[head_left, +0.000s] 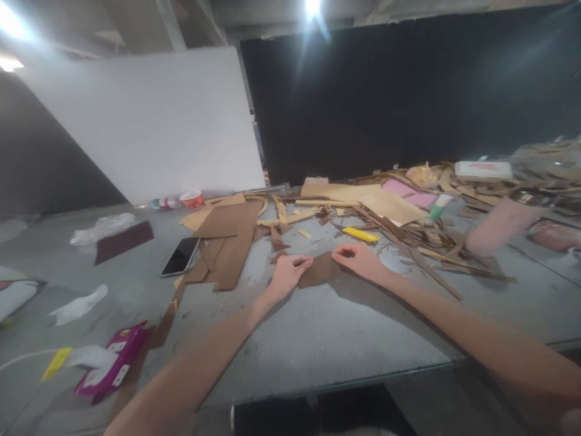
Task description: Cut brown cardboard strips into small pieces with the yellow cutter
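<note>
A small brown cardboard piece [320, 270] lies flat on the grey table [318, 333] between my two hands. My left hand [287, 274] pinches its left edge with closed fingers. My right hand [358, 259] grips its upper right edge, thumb and fingers curled on it. Both arms stretch far forward. A yellow utility knife [361, 234] lies just beyond my right hand.
Larger brown cardboard sheets [229, 239] and a black phone [181, 256] lie to the left. A heap of cardboard scraps [408, 212] and a glue stick [440, 206] fill the right. A pink packet [111, 363] sits near left, a red cup [192, 198] farther back.
</note>
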The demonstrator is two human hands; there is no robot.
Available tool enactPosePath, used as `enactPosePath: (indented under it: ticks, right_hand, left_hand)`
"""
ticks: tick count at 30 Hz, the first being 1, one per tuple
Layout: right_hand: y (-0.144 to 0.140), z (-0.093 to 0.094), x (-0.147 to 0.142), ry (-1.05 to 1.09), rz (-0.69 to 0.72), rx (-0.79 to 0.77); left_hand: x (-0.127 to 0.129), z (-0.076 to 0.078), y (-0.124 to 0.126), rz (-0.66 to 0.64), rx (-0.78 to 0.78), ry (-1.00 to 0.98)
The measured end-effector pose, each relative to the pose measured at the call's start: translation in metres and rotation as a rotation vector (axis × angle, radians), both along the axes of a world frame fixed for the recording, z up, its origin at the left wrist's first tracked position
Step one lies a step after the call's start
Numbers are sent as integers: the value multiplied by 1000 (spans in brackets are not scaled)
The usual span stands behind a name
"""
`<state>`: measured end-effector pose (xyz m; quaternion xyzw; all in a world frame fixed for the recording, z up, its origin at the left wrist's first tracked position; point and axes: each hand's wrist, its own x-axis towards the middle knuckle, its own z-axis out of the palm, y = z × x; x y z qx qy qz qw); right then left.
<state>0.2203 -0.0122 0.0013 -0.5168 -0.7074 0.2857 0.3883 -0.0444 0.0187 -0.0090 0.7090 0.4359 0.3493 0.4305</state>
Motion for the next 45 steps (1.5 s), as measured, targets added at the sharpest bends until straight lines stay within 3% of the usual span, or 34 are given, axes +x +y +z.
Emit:
enactPosePath:
  ticks: [12, 14, 19, 24, 30, 37, 45]
  right_hand:
    - [-1, 6, 3, -55, 13, 10]
    - [-1, 6, 3, -70, -14, 16]
    - [5, 0, 5, -99, -100, 26]
    - [14, -10, 10, -121, -135, 78]
    - [20, -18, 16, -182, -135, 126]
    - [20, -23, 15, -319, -98, 255]
    - [12, -13, 13, -666, 196, 529]
  left_hand:
    - [0, 0, -1, -43, 45, 59]
    - [2, 0, -5, -50, 155, 114]
    - [9, 1, -19, -31, 600, 283]
    - [10, 1, -31, -286, 772, 465]
    - [9, 4, -33, -329, 765, 525]
    - [11, -8, -29, -337, 779, 534]
    - [11, -8, -27, -332, 754, 513]
